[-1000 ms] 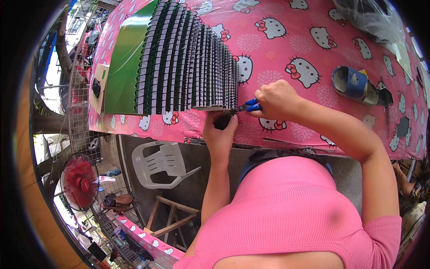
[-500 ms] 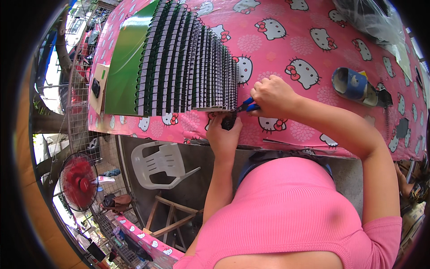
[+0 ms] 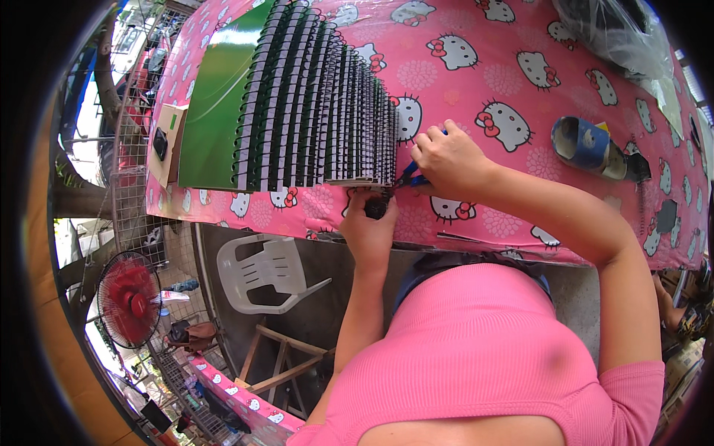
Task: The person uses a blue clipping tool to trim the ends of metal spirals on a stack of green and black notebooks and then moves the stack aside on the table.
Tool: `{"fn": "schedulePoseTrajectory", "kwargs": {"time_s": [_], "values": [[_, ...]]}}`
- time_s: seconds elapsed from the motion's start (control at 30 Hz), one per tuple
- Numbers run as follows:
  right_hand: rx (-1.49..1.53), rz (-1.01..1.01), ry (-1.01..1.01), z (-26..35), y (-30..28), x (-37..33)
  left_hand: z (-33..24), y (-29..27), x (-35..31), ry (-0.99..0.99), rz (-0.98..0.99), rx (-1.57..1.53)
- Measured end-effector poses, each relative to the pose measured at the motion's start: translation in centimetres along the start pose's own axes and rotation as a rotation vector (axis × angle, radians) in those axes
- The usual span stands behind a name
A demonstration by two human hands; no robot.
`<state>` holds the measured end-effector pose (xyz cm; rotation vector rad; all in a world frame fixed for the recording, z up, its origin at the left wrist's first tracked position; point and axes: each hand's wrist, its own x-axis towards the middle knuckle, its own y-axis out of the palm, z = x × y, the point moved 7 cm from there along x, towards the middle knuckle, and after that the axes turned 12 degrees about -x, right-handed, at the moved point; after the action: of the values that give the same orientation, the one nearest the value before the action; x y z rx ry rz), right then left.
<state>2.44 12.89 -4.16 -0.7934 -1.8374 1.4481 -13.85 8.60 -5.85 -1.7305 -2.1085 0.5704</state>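
Note:
A row of overlapping spiral-bound notebooks (image 3: 256,126), with black coils and a green cover on the leftmost, lies on the table. My right hand (image 3: 448,160) is closed round blue-handled pliers (image 3: 413,178), their dark jaws at the near right corner of the row. Just below that corner, my left hand (image 3: 367,227) curls its thumb and fingers round a dark, coil-like bundle (image 3: 377,207). Its fingertips are close to the jaws. What exactly sits between the jaws is too small to tell.
The table (image 3: 461,97) has a pink patterned cover. A blue tape roll (image 3: 579,140) lies at right, with clear plastic (image 3: 621,37) behind it. A dark phone-like object (image 3: 160,143) lies at far left. Below the near edge stand a white chair (image 3: 264,271) and a red fan (image 3: 130,301).
My right hand has shifted slightly on the pliers, and its grip on the blue handles looks different. My left hand stays at the notebooks' near corner.

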Motion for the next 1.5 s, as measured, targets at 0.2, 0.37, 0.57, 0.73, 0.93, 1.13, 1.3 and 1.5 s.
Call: {"fn": "schedulePoseTrajectory", "kwargs": {"time_s": [0.2, 0.37, 0.57, 0.73, 0.93, 1.13, 1.3, 1.5], "values": [[0.311, 0.552, 0.082, -0.7, 0.7, 0.3, 0.2, 0.3, 0.8, 0.027, -0.005, 0.012], [0.198, 0.419, 0.351, -5.2, 0.0, -3.2, 0.4, -1.7, -0.2, 0.046, -0.007, -0.004], [0.164, 0.138, 0.425, -5.5, 0.7, -7.1, -1.9, 3.8, -2.4, -0.481, 0.357, -0.763], [0.478, -0.151, 0.524, -5.2, -2.4, -12.7, -10.5, 10.6, -0.9, -0.694, 0.597, -1.052], [0.732, -0.228, 0.605, -6.1, -4.0, -22.6, -25.3, 24.7, 3.9, -0.509, 0.844, -1.103], [0.989, 0.027, 0.819, -6.9, -6.9, -31.6, -42.2, 34.6, 8.5, -0.202, 0.785, -1.164], [1.213, 0.251, 0.930, -4.6, -4.7, -38.5, -46.0, 35.5, 8.3, -0.045, 0.791, -0.881], [1.343, 0.399, 1.028, -4.9, -4.5, -43.7, -33.2, 27.6, 0.2, -0.064, 1.017, -0.826]]}}
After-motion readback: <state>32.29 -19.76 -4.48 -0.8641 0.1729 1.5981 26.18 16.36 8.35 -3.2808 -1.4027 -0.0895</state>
